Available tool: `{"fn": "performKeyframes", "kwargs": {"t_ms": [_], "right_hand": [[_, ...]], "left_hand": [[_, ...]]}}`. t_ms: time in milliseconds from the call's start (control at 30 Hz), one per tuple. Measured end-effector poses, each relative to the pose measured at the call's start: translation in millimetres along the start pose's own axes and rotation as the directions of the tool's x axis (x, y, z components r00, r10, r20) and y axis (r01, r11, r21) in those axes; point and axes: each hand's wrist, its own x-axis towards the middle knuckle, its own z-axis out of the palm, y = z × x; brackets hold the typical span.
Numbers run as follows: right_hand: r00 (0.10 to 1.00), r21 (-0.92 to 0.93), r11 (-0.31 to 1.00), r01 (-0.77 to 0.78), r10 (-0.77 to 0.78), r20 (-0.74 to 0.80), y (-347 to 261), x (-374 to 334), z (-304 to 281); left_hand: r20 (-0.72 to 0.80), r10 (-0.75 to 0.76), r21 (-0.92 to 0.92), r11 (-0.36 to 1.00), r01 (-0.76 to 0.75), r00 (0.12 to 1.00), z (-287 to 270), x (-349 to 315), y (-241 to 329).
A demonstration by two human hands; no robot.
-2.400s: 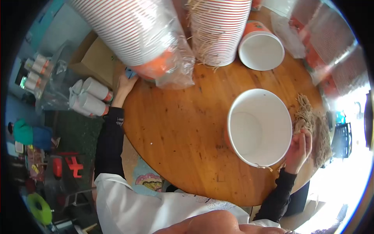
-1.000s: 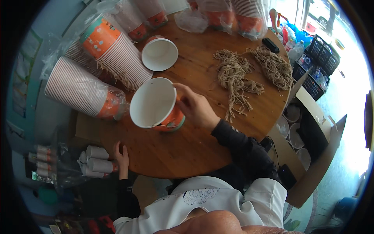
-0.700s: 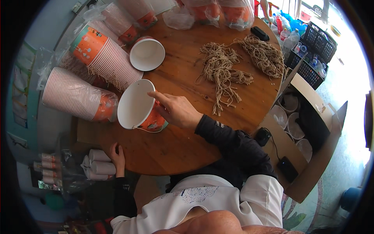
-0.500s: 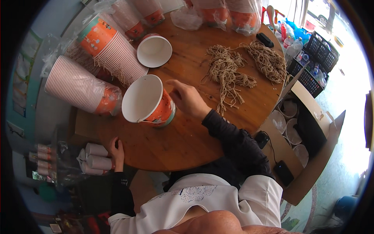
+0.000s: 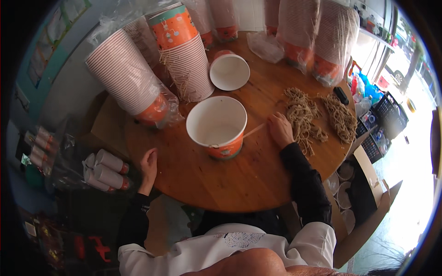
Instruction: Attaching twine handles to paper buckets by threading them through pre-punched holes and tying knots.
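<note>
A paper bucket, white inside with an orange printed outside, stands upright near the middle of the round wooden table. From its right side a thin light cord stretches to my right hand, whose fingers are closed around the cord's end, beside a heap of tan twine. My left hand is at the table's left edge, apart from the bucket. It holds nothing, and its fingers look loosely apart. Behind the bucket, another white-lined paper bucket is tipped toward me.
Tall stacks of nested buckets lean at the back left, some in clear plastic. More wrapped stacks stand at the back right. A second twine bundle lies near a small black object. An open carton sits right of the table.
My right hand has moved away from the bucket to the right, and a cord now spans between them. The left hand stays by the table edge. The view has shifted.
</note>
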Motion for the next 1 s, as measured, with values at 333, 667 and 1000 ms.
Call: {"fn": "performKeyframes", "kwargs": {"t_ms": [333, 667, 1000], "right_hand": [[0.963, 0.050, 0.962, -0.268, 0.269, -0.018, 36.2, 12.2, -43.0], [0.965, 0.272, 0.926, -0.263, 0.246, 0.097, -20.9, 26.5, -52.8], [0.959, 0.283, 0.921, -0.268, 0.228, 0.167, -24.4, 30.5, -59.4]], "left_hand": [[0.256, 0.669, -0.047, 0.730, -0.682, 0.698, 180.9, 227.7, 182.4], [0.589, 0.208, 0.582, 0.561, -0.589, 0.781, 295.4, 312.2, 190.4], [0.409, 0.626, 0.397, 0.533, -0.747, 0.664, 314.1, 291.7, 168.8]]}}
